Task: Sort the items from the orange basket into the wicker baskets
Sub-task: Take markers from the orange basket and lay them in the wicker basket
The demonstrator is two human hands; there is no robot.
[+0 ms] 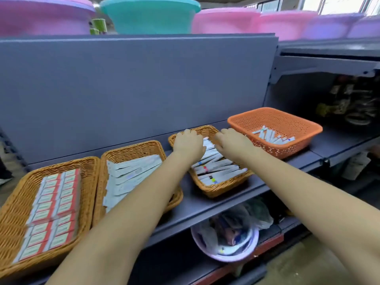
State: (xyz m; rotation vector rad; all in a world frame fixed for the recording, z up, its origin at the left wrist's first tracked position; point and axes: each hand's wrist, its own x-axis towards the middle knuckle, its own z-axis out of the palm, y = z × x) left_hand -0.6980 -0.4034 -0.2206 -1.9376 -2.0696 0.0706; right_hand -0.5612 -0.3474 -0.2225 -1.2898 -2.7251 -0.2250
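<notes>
Setting: grey shop shelf (205, 204) carrying four baskets.
Left wicker basket (12, 214): red-edged boxes (54, 210) in rows.
Middle wicker basket (131, 150): flat white packets (131, 173).
Right wicker basket (218, 189): white pens (218, 169); left hand (188, 144) and right hand (234, 141) reach in, grip hidden, cannot tell.
Orange basket (275, 120): few pens (273, 135) remaining.
Top shelf: plastic basins (150, 16).

A grey metal shelf (216, 204) runs across in front, backed by a tall grey panel (133, 89). Along the top stand plastic basins: a teal basin (150, 17) between purple and pink ones (224, 20). Behind them, windows (329, 4) let in bright daylight. To the right, a darker shelf bay (347, 101) holds blurred packaged goods. Below the shelf, a pale lilac tub (224, 241) is stuffed with plastic bags. The floor (304, 268) looks grey and dull.
</notes>
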